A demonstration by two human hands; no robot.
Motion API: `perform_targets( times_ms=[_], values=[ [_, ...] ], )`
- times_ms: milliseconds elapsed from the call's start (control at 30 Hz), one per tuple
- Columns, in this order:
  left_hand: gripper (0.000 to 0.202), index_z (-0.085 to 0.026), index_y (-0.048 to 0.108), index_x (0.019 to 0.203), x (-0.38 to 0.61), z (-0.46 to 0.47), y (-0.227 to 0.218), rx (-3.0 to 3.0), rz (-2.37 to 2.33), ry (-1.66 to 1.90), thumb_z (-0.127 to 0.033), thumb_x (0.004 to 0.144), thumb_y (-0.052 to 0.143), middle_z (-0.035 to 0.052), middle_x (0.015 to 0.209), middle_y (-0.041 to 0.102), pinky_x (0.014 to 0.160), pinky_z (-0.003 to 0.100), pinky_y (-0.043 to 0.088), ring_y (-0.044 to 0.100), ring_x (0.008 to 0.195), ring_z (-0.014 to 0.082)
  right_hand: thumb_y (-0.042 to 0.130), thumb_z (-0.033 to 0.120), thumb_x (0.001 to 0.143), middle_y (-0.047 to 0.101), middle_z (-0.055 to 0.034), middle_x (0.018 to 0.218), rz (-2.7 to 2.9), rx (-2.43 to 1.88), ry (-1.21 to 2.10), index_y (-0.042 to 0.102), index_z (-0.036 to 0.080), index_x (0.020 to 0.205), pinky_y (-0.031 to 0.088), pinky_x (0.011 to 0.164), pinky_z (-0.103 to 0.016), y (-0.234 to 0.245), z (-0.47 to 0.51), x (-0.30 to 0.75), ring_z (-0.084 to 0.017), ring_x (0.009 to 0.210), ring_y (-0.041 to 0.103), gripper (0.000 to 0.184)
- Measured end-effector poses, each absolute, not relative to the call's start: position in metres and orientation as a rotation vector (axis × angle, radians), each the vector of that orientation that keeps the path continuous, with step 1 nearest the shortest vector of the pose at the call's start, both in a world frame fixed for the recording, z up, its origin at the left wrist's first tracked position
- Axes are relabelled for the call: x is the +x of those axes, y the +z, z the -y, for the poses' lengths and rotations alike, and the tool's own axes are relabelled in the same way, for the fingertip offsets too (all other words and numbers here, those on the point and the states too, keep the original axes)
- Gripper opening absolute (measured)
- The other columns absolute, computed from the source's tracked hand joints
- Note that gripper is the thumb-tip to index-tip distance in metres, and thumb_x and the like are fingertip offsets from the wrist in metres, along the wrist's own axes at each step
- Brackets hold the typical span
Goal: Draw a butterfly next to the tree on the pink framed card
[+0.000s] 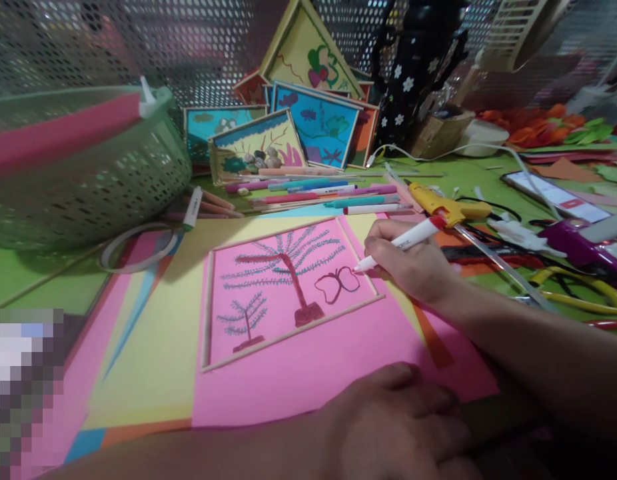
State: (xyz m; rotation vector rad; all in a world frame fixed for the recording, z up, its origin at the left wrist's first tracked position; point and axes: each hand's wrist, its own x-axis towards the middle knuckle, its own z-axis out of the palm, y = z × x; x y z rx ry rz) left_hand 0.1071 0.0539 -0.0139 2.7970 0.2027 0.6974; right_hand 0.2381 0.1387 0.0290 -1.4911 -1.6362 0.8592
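Note:
My right hand (pixel 413 267) is closed around a white marker (pixel 406 241) with a red end. The marker's tip meets the pink paper at the right wing of a dark red butterfly outline (pixel 337 283). Left of the butterfly, a palm tree drawing (pixel 294 283) has a red-brown trunk and teal leaves, with a smaller plant (pixel 247 323) beside it. Thin wooden sticks (pixel 293 333) frame the drawings on the pink sheet (pixel 258 397). My left hand (pixel 398 420) lies palm down across the sheet's lower part, fingers apart and holding nothing.
A green basket (pixel 88 193) stands at the left. Several markers (pixel 328 190) lie behind the sheet, before framed pictures (pixel 316 127) and a black flowered jug (pixel 416 80). On the right are a yellow glue gun (pixel 446 203), a phone (pixel 558 197) and yellow-handled scissors (pixel 573 290).

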Motion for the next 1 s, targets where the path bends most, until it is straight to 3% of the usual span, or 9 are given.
perform_targets(
  times_ms=[400,1000],
  values=[
    [0.039,-0.026,0.068,0.085,0.1059,-0.0534,-0.0123,2.801,-0.222,0.782,-0.030,0.104,0.035,-0.0112,0.101,0.072,0.089,0.027,0.043,0.059,0.106,0.0110,0.049,0.020,0.072,0.036,0.0048,0.044,1.670,-1.546,0.893,0.036,0.022,0.047,0.029,0.046,-0.025,0.0309,-0.1402,0.2357,-0.010,0.047,0.040,0.028],
    [0.043,-0.025,0.068,0.086,0.1074,-0.0548,-0.0144,2.786,-0.214,0.793,-0.025,0.105,0.030,-0.0112,0.102,0.072,0.086,0.026,0.044,0.060,0.104,0.0104,0.048,0.018,0.070,0.040,0.0040,0.042,1.748,-1.631,0.786,0.035,0.022,0.046,0.027,0.047,-0.027,0.0343,-0.1406,0.2362,-0.011,0.047,0.042,0.027]
  ],
)
